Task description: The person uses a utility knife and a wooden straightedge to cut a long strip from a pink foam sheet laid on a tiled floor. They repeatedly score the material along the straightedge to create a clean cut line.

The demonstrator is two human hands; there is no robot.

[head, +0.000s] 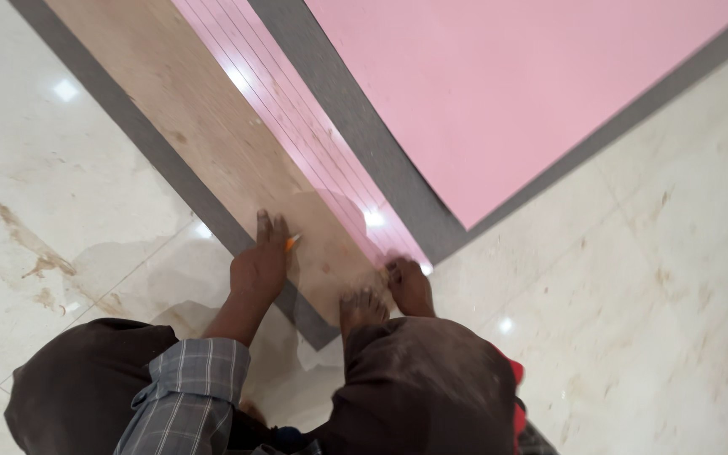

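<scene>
Left hand (259, 265) pinches an orange pencil (293, 241) on the wooden plank (212, 126); right hand (409, 285) grips the plank's near corner

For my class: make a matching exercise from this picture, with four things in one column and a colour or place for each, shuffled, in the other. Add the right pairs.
Things:
1. Wooden board
2. Large sheet
3. Pencil
4. Sleeve

Descriptions:
A. Grey checked, at the bottom edge
B. Orange, beside the left hand's fingers
C. Pink, lying on the pale floor
D. Light brown, long, under the left hand

Pairs: 1-D, 2-C, 3-B, 4-A
</scene>
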